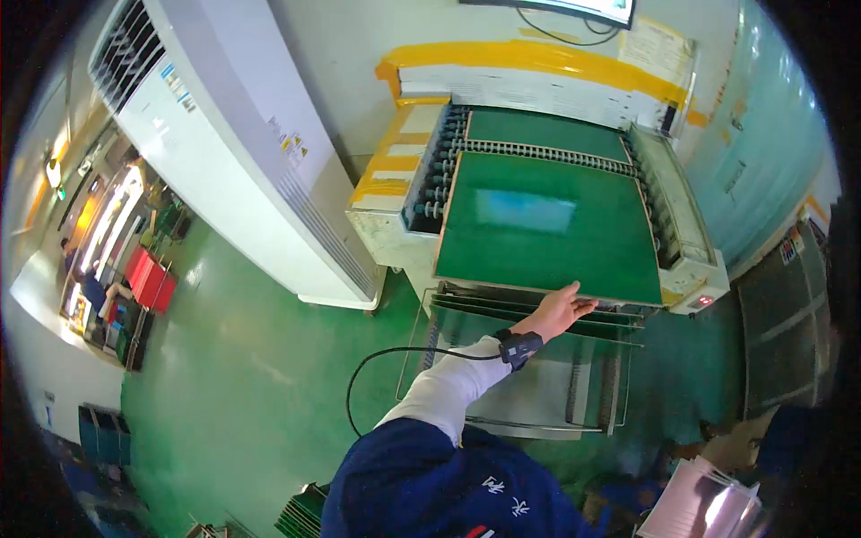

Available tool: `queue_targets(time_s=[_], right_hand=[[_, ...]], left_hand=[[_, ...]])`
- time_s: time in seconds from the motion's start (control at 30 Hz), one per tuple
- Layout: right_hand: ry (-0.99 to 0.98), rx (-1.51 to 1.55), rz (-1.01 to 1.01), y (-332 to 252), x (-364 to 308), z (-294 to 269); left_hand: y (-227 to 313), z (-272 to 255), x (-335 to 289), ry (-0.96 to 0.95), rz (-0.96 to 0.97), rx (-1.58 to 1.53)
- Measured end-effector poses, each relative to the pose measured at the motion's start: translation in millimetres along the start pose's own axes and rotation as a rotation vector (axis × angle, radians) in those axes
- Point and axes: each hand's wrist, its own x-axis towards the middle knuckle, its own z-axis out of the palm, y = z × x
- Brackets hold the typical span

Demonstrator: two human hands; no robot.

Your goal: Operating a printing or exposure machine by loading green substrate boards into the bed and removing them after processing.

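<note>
My left hand reaches across at the near edge of a large green panel. Its thumb and fingers are apart, and the thumb overlaps the panel's edge in the picture; whether it touches is hard to tell. The panel lies flat on the rollers of a conveyor machine, its front edge jutting over the near end. Behind it, past a row of small rollers, lies a second green panel. Below my hand, several thin panels sit in a metal rack. My right hand is out of view.
A tall white air conditioner stands left of the machine. A black cable loops from a device on my wrist. Dark framed screens lean at the right; pink papers lie lower right. People sit far left.
</note>
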Motion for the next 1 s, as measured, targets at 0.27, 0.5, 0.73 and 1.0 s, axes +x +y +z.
queue_targets(time_s=[0.27, 0.5, 0.73, 1.0], right_hand=[[-0.092, -0.162, -0.039, -41.5, 23.7, 23.9], [-0.131, -0.263, -0.06, -61.7, 28.5, 35.3], [-0.123, -0.294, -0.063, -52.3, 17.6, 21.8], [-0.012, -0.327, -0.027, -0.8, -38.4, -28.2]], left_hand=[[-6.7, -3.9, 8.5, -0.089, 0.062, -0.024], [2.3, -2.3, 7.4, -0.049, 0.047, -0.012], [2.1, -1.4, 10.6, -0.097, 0.095, -0.036], [11.4, -0.6, 19.8, -0.099, 0.055, -0.006]])
